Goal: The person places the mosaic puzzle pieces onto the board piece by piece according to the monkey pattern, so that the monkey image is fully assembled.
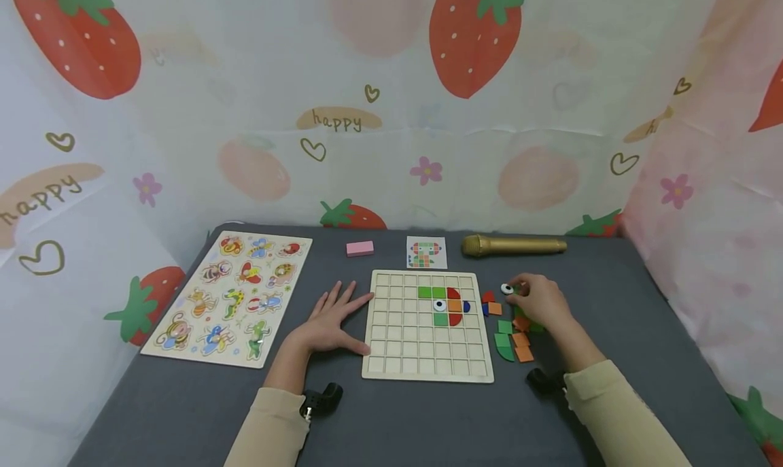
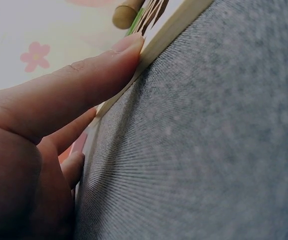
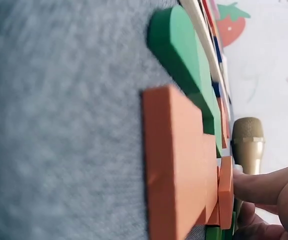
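Note:
My left hand (image 1: 327,323) lies with fingers spread, its thumb and index fingertip touching the left edge of the wooden grid board (image 1: 391,365). In the left wrist view the thumb (image 2: 91,72) presses against the board's side. Several green, red, orange and blue pieces and one eye piece (image 1: 439,306) sit in the grid's upper right. Right of the board, my right hand (image 1: 544,304) pinches a round white eye piece (image 1: 507,289) with a black pupil, above loose pieces. Orange pieces (image 3: 184,165) and a green quarter-round piece (image 3: 176,45) lie near it in the right wrist view.
Behind the board are a pink block (image 1: 359,249), a small pattern card (image 1: 426,252) and a gold microphone (image 1: 514,245). A sticker-like insect picture board (image 1: 208,277) lies at the left. A strawberry-print curtain (image 1: 391,168) stands behind the grey table.

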Demonstrator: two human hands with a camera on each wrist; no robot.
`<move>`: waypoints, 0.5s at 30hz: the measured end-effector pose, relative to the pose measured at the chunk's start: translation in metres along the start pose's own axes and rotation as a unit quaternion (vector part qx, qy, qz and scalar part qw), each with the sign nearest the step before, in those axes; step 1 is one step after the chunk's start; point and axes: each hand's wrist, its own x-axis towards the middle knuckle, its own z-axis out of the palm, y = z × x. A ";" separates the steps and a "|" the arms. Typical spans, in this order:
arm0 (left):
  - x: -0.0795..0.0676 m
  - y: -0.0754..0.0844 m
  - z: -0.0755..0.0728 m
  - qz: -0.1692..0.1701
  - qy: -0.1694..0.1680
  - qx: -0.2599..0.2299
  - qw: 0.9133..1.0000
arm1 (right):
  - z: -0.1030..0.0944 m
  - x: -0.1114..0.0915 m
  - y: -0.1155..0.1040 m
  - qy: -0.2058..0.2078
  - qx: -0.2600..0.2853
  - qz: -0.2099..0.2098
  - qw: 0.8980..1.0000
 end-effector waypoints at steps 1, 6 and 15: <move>0.000 0.000 0.000 -0.001 0.000 0.000 1.000 | 0.000 0.001 0.000 -0.001 -0.001 0.002 1.000; 0.001 -0.001 0.000 -0.001 0.000 0.002 1.000 | -0.003 0.001 0.002 -0.011 -0.015 0.014 1.000; 0.000 0.000 -0.001 -0.001 -0.001 -0.001 1.000 | -0.011 -0.003 0.006 -0.012 -0.011 0.012 1.000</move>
